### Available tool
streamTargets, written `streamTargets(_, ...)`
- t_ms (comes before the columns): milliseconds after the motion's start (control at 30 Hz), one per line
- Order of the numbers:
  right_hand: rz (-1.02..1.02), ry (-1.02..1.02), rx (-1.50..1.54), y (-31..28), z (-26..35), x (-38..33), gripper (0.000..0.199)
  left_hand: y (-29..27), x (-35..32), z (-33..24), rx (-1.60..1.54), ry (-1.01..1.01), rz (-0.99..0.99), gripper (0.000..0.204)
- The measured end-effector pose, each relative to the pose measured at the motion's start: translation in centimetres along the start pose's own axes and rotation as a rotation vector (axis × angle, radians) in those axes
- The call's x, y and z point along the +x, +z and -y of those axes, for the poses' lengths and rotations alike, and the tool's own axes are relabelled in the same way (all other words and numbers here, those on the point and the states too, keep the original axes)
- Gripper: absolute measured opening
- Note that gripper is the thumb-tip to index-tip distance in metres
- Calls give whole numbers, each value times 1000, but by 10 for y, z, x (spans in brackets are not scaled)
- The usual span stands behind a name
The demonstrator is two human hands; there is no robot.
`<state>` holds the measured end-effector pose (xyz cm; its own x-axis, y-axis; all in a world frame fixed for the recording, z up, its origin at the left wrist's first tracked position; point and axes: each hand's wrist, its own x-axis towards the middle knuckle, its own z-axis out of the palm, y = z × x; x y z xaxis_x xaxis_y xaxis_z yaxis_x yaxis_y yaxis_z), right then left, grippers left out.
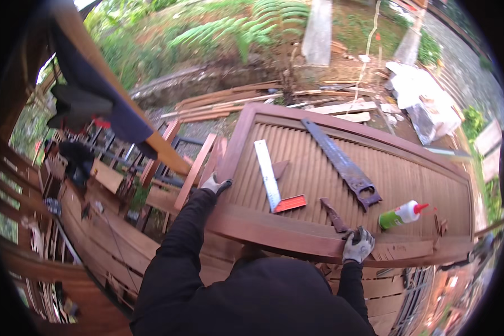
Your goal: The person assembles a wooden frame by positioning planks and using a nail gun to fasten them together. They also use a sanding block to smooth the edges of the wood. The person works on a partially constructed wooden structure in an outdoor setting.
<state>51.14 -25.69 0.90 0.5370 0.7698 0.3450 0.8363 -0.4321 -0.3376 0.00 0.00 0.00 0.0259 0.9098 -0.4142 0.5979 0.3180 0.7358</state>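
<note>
Outdoors, timber (pixel 350 108) lies beyond. Your left hand (pixel 216 183) and right hand (pixel 359 245) grip the louvered panel (pixel 313 173). Likely heavy, stiff; best held by its frame (pixel 285 227).

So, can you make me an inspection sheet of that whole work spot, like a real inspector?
Surface: brown slatted wooden panel with a raised frame.
Job's things: handsaw and square on the slats; green-and-white glue bottle lying on its side.
Clutter: wood scrap on the panel; loose planks beyond it.
Hands: gloved left hand at the frame's left side, gloved right hand at its near edge; how tight each grip is, I can't tell.
Cables: no power cable clearly seen; a pale cord hangs beyond the panel.
Surroundings: another person off to the left; green fern ahead.
</note>
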Motion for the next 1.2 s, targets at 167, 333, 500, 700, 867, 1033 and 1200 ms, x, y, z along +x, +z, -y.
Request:
streamTargets(167, -10, -6, 89, 32, 25, -16, 31, -27, 15, 117, -219, 230, 53, 97)
streamTargets(333, -69, -25, 135, 55, 21, 22, 31, -37, -5, 79, -302, 202, 127, 75)
streamTargets(500, 14, 55, 130, 25, 13, 2, 33, -18, -50, 97, -465, 216, 191, 73)
streamTargets(700, 34, 77, 25, 29, 7, 2, 35, -20, -43, 86, -473, 223, 252, 83)
streamTargets(867, 13, 57, 82, 38, -1, 4, 36, -17, -44, 91, -414, 221, 224, 91)
streamTargets(1033, 27, 82, 73, 33, 12, 5, 36, -35, -39, 80, -240, 150, 307, 90)
streamTargets(1200, 20, 61, -43, 30, 13, 4, 35, -43, -52, 61, -191, 101, 303, 91)
